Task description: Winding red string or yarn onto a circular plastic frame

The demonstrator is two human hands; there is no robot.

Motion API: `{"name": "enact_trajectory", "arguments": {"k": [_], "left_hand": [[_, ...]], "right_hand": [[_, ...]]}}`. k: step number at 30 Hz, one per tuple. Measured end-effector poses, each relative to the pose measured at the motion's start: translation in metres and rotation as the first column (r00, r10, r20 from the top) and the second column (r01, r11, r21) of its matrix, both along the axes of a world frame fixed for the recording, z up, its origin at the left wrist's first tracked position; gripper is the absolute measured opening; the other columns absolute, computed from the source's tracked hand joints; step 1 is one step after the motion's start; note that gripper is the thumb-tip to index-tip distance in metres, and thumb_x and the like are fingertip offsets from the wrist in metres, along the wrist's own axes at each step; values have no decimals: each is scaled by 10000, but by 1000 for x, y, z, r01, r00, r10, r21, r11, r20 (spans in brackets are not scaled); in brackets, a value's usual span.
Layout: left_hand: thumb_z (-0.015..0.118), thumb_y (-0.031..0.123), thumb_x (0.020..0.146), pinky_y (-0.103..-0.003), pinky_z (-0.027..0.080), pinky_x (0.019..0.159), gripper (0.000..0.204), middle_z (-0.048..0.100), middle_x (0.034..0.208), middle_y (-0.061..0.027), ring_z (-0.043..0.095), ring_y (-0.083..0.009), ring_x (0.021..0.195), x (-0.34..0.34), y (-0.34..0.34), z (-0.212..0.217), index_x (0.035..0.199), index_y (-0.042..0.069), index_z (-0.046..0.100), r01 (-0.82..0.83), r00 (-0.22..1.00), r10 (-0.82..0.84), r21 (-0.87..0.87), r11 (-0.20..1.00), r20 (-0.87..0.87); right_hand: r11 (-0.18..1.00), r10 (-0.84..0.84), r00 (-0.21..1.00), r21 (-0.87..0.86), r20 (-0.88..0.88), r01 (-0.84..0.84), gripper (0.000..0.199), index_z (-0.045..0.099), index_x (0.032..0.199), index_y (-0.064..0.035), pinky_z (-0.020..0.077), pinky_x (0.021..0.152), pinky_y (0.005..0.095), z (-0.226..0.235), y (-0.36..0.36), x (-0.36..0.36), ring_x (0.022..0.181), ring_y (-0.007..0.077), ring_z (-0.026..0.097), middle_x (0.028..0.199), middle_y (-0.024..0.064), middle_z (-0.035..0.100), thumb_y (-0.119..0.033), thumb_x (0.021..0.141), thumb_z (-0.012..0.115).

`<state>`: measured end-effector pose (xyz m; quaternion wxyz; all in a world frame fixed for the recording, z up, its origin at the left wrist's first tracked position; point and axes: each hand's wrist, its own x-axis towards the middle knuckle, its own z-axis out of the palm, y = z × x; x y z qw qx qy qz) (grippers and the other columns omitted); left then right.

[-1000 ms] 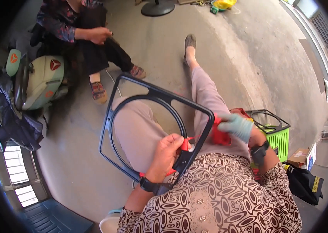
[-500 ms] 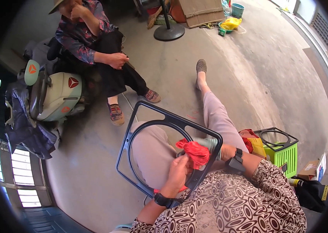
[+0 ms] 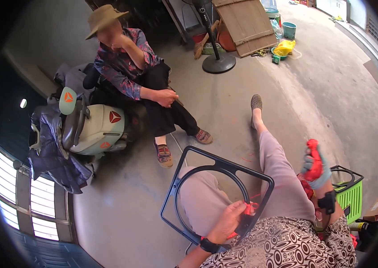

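Observation:
A black square frame with a round ring inside lies tilted over my lap. My left hand, bare with a dark wristband, is closed on the ring's near right side. Red cord is wrapped on the ring at its fingertips, and more red shows below that hand. Out to the right, my right hand wears a grey glove and is raised above my thigh. It is closed around a bundle of red cord. A thin red strand appears beside the frame's right edge.
A person in a hat sits ahead at left, beside a parked scooter draped with a dark jacket. A fan stand is farther off. At right, another black frame rests on a green crate.
My right hand has swung from the ring out to the right and up, carrying the red cord bundle. My left hand stays on the frame. The whole view has shifted.

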<state>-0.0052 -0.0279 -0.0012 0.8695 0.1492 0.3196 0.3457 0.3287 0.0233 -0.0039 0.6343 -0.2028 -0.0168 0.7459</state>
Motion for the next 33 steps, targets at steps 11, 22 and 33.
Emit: {"name": "enact_trajectory", "arguments": {"k": [11,22,33], "left_hand": [[529,145,924,-285,504,741,144,618,827,-110,610,-179,766,3,2,-4,938,3,552,-88,995,90,57,995,-46],[501,98,916,-284,512,723,98,621,792,-93,616,-161,745,-1,13,8,840,40,521,33,990,-24,67,997,-140],[459,153,951,-289,525,740,228,637,922,-103,633,-171,761,12,1,8,1082,-23,521,-121,960,146,117,986,-237]], "right_hand": [[968,45,845,-231,532,94,371,565,968,-75,413,437,267,-7,-18,47,477,103,477,634,-18,511,-436,885,554],[609,342,71,-163,937,-776,274,610,1038,-7,461,775,244,11,-3,-71,853,102,581,908,23,629,-171,819,625],[450,835,336,-189,437,-873,457,529,1190,-20,477,811,276,-11,34,-156,956,121,562,1080,83,592,-305,848,628]]}}
